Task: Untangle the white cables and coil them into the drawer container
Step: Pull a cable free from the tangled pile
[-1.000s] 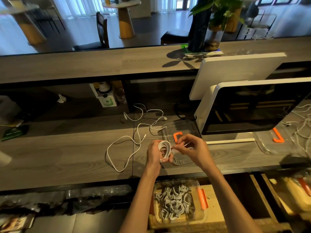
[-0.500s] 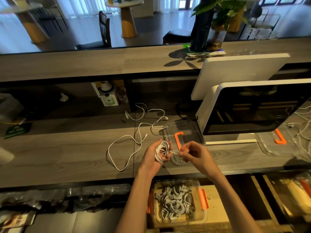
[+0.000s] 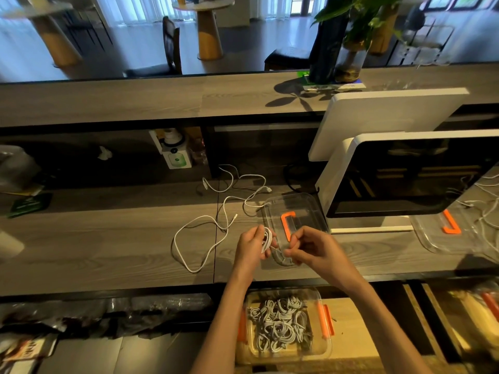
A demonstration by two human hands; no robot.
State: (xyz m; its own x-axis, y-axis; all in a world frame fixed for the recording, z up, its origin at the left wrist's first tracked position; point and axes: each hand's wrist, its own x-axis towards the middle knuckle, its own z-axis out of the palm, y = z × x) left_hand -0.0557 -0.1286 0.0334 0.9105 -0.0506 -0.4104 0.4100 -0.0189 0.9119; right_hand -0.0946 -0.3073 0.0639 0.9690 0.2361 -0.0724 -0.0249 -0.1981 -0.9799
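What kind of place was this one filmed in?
Probably a cafe or shop service counter: a white point-of-sale terminal stands on the grey wood counter, and round tables and a chair fill the room beyond.

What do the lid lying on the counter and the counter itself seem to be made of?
Lid: apparently clear glossy plastic, since the counter shows through it, with an opaque orange handle. Counter: grey wood-grain surface, matte; whether solid wood or laminate cannot be told.
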